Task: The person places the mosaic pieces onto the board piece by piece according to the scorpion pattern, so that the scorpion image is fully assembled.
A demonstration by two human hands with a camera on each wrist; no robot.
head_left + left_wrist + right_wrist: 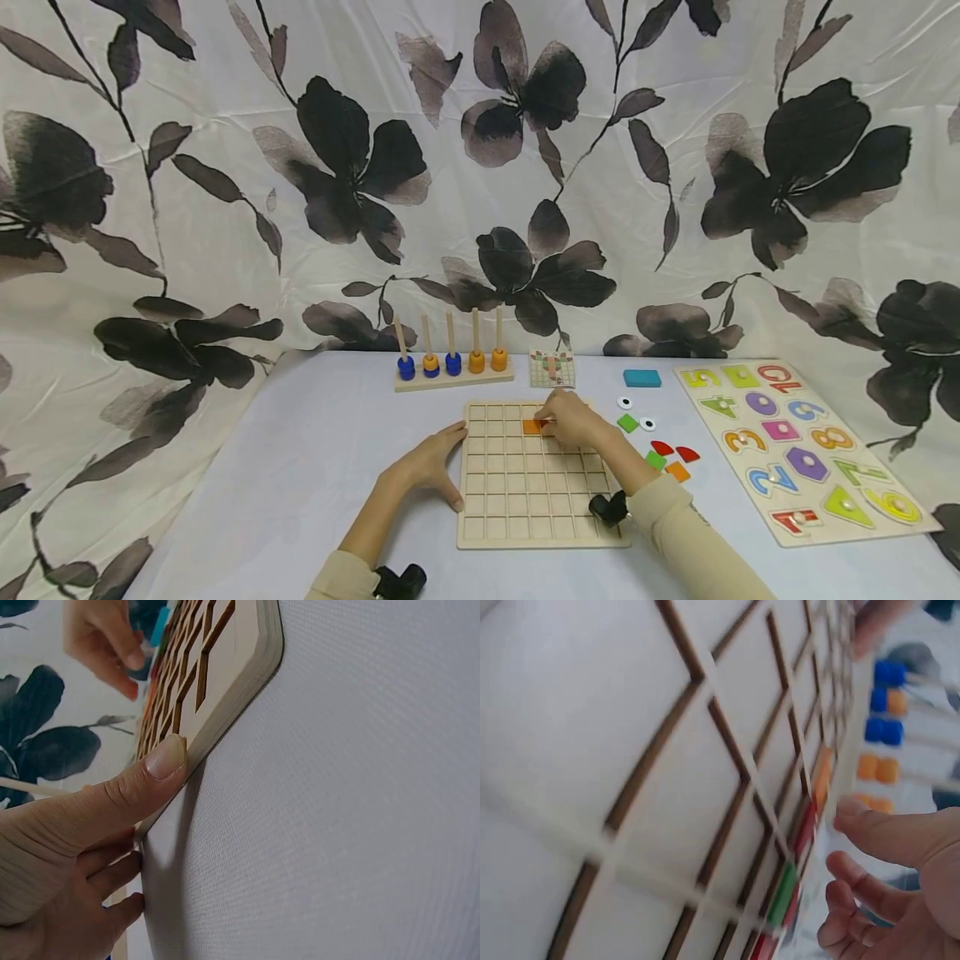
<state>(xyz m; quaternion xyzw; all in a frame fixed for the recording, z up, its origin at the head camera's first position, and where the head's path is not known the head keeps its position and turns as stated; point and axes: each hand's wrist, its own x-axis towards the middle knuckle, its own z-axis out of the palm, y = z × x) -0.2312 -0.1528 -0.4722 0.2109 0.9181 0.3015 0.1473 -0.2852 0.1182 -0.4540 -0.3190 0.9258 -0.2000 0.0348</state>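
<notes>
A square wooden grid board [517, 521] lies on the table. My left hand [429, 463] rests at its left edge, thumb and fingers spread apart. In the left wrist view the thumb [161, 761] touches the board's rim. My right hand [572, 422] is over the far part of the board, beside an orange tile [532, 427]. In the right wrist view my thumb and fingers [877, 889] are apart, with nothing visible between them. Near that hand, the orange tile [822, 780], a red piece [805, 829] and a green piece [782, 895] sit in the grid.
Behind the board stand a peg rack [453, 379] with blue and orange beads and a small patterned card [552, 379]. To the right lie a blue block [642, 378], loose red pieces [687, 454], an orange square [678, 472], green pieces [627, 423] and a number puzzle [817, 492].
</notes>
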